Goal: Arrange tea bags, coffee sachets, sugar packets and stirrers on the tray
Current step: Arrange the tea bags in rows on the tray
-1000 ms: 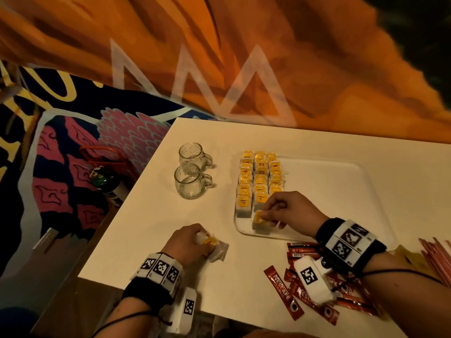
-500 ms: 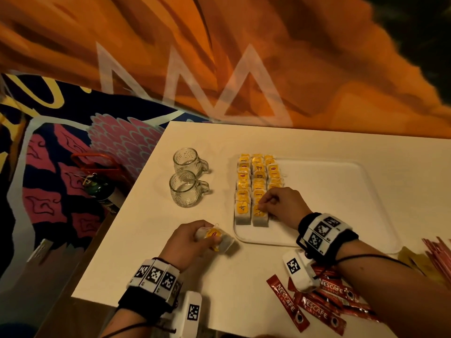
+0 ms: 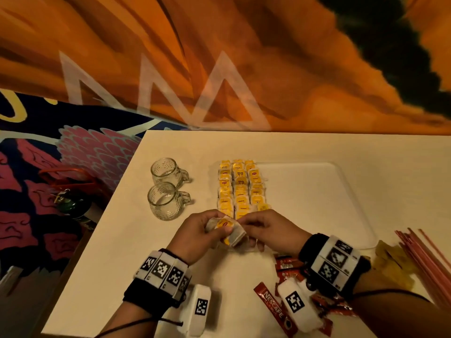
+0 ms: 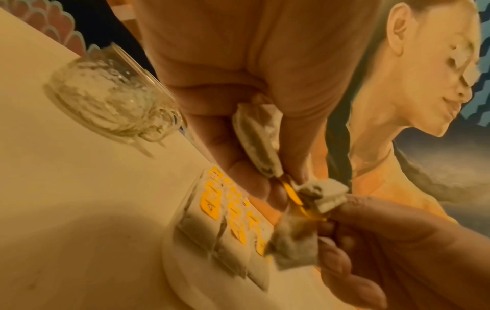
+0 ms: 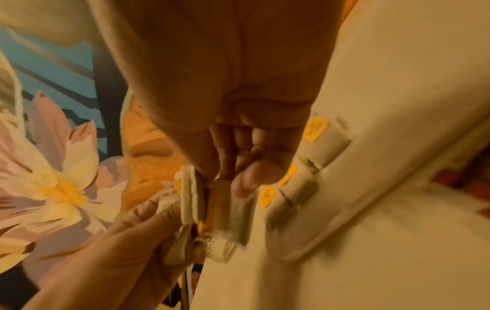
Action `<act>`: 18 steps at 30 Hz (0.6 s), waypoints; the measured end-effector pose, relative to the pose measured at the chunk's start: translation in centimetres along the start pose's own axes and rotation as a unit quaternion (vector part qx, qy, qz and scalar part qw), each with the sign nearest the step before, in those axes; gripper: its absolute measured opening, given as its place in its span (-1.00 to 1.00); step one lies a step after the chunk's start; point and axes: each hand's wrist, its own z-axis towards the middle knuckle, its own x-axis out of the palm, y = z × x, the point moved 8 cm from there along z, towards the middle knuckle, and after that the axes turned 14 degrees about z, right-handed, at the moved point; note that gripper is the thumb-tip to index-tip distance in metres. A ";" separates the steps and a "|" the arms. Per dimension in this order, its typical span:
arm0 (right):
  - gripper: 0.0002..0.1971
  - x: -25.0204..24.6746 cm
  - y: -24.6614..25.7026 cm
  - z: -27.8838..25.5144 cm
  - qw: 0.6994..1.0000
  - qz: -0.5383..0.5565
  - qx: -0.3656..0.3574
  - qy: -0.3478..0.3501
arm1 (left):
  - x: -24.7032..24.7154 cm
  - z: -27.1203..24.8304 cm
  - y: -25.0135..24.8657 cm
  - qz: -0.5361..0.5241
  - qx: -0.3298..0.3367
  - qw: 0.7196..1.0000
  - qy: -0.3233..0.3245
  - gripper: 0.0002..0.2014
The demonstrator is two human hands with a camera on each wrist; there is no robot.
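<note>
Both hands meet over the near-left corner of the tray. The left hand (image 3: 195, 234) has thumb and fingers curled round a small bunch of tea bags (image 3: 225, 229), white sachets with yellow tags. The right hand (image 3: 269, 230) pinches one bag of that bunch (image 4: 322, 194) between thumb and fingertips (image 5: 245, 180); its remaining fingers are curled under. The two hands touch at the bunch; the bags are held above the table, not resting on it.

At 12 o'clock from the grip, just beyond the knuckles, three columns of laid-out tea bags (image 3: 240, 189) run away from the person along the left side of the white tray (image 3: 317, 191); the rest of the tray surface, toward 2 o'clock, is bare. At 10 o'clock stand two glass mugs (image 3: 166, 189), upright, one behind the other, on the white table (image 3: 127, 240), well apart from the tray.

At 5 o'clock, under and around the right wrist, lie red coffee sachets (image 3: 271, 303) scattered on the table. At 3 to 4 o'clock, near the table's right edge, lie a heap of yellow packets (image 3: 393, 262) and, just beside it, a bundle of thin red stirrers (image 3: 424, 252). Both wrists carry bands with black-and-white markers.
</note>
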 end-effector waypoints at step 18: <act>-0.87 -6.0 -2.3 -2.6 0.982 0.114 0.002 -0.148 | -1.0 0.9 0.5 0.044 -0.040 0.997 -0.055 -0.92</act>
